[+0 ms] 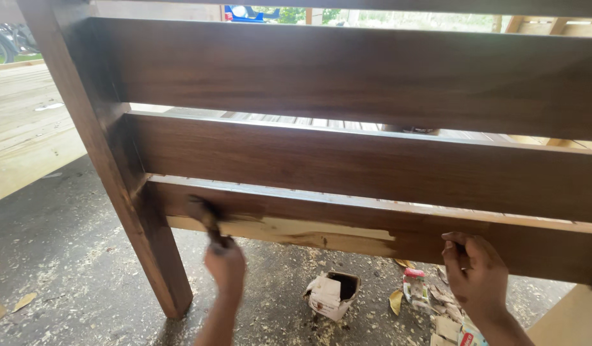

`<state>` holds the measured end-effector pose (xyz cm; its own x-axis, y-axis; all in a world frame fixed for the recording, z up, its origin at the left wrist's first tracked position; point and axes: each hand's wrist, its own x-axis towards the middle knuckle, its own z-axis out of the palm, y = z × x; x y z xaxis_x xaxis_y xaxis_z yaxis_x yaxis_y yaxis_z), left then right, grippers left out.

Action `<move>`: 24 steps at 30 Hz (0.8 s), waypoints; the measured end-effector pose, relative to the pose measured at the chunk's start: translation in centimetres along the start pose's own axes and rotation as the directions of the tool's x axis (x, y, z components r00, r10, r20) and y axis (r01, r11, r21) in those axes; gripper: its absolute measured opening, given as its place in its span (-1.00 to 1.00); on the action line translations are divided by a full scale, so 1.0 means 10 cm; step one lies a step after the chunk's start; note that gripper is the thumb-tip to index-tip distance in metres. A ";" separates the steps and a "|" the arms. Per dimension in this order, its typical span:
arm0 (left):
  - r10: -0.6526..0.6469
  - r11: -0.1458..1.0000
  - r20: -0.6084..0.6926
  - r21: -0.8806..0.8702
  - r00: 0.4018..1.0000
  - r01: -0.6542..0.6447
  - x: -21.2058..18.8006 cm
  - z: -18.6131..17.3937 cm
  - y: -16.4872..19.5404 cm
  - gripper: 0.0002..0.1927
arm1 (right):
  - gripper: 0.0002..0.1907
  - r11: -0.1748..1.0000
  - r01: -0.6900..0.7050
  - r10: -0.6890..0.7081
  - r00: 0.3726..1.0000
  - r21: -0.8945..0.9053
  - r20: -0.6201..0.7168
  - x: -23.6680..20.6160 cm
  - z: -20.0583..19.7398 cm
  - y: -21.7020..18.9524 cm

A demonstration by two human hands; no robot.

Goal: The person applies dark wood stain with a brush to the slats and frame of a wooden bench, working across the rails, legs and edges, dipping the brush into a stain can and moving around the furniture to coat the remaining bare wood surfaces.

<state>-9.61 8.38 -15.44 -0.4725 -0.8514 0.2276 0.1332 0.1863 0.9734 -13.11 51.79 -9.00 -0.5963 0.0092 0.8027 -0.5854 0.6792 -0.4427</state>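
A wooden frame with wide horizontal slats (347,83) and a leg (161,263) stands in front of me, stained dark brown. The lowest slat (347,224) still shows a pale bare strip along its lower edge. My left hand (225,266) grips a paintbrush (206,218), its bristles blurred against the left end of that slat. My right hand (475,272) rests its curled fingers on the lower edge of the same slat, further right, and holds nothing.
On the concrete floor (65,256), strewn with sawdust, sits a torn carton (333,295) with dark stain inside. Scraps of paper and packaging (437,301) lie to its right. Pale planks (20,128) lie at the left.
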 end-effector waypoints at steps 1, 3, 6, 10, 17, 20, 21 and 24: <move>0.030 0.997 0.034 -0.078 0.999 -0.028 -0.20 0.16 -0.03 -0.81 | -0.87 0.999 -0.021 0.021 1.000 0.029 0.002 0.00 -0.04 0.01; 0.243 0.968 -0.004 -0.059 0.970 -0.243 -0.65 0.50 -0.07 -0.84 | -0.88 0.998 -0.064 0.064 0.998 0.019 0.004 0.01 -0.15 0.04; 0.050 0.987 0.180 -0.156 0.982 -0.022 -1.27 0.96 -0.01 -0.88 | -0.90 0.994 -0.083 0.083 0.997 -0.074 -0.012 0.05 -0.34 0.12; -0.139 0.977 0.478 -0.078 0.867 0.200 -2.10 1.33 0.35 -0.90 | -0.88 0.992 0.004 -0.013 0.997 -0.125 -0.073 0.08 -0.54 0.18; -0.062 0.998 0.832 0.050 0.552 0.037 -3.16 1.57 1.00 -0.49 | -0.87 0.993 -0.077 0.071 0.995 -0.089 -0.064 0.07 -0.87 0.18; -0.039 0.982 0.915 0.110 0.401 -0.154 -3.30 1.54 0.98 -0.55 | -0.87 0.990 -0.022 0.008 0.995 -0.138 -0.104 0.03 -0.97 0.22; 0.025 0.982 0.907 0.056 0.421 -0.178 -3.27 1.52 0.95 -0.66 | -0.87 0.986 0.000 -0.019 0.993 -0.166 -0.116 0.03 -1.00 0.25; 0.049 0.945 0.890 0.106 0.453 -0.310 -2.93 1.44 0.86 -0.77 | -0.88 0.984 -0.009 -0.016 0.990 -0.180 -0.139 0.01 -1.05 0.33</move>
<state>-7.14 41.99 -13.37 -0.9831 0.0601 0.1731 0.1800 0.4921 0.8517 -9.32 61.71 -6.17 -0.5051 0.1001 0.8573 -0.4714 0.8000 -0.3711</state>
